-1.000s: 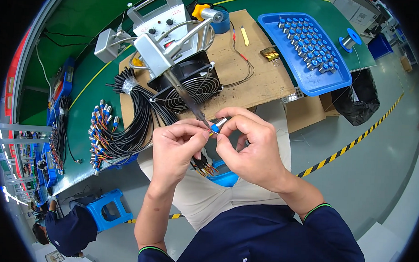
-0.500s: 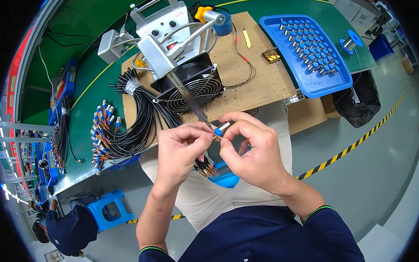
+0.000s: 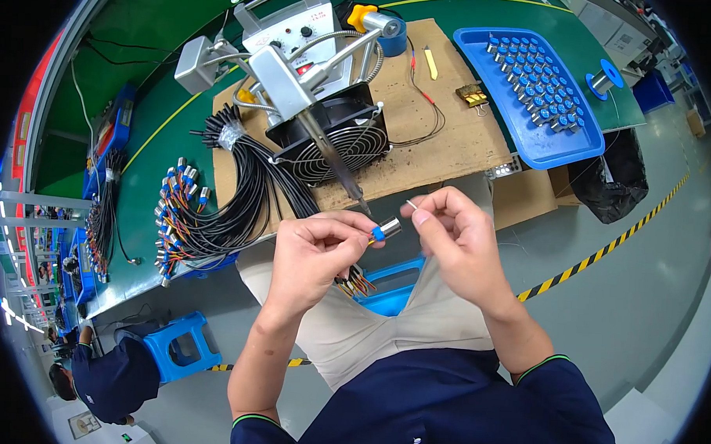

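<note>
Cylinder (image 3: 388,228) in my left hand (image 3: 315,256), just below the iron (image 3: 332,155) tip.
Left fingers pinched at its wired blue end, can't tell if on wires or casing; silver end points at my right hand (image 3: 458,245), whose fingers are closed on a thin pale strand (image 3: 412,204), apart from the cylinder. Iron slants down in front of the fan (image 3: 347,139), tip in the way just past my left fingers. Fan sits on cardboard (image 3: 444,158) over the green worktop (image 3: 158,156); control box (image 3: 287,39) behind, black cable bundle (image 3: 251,179) crowding the left. Right side: blue tray (image 3: 561,155) of similar cylinders, spool (image 3: 605,78) beyond, yellow knife (image 3: 431,63) on the cardboard.
</note>
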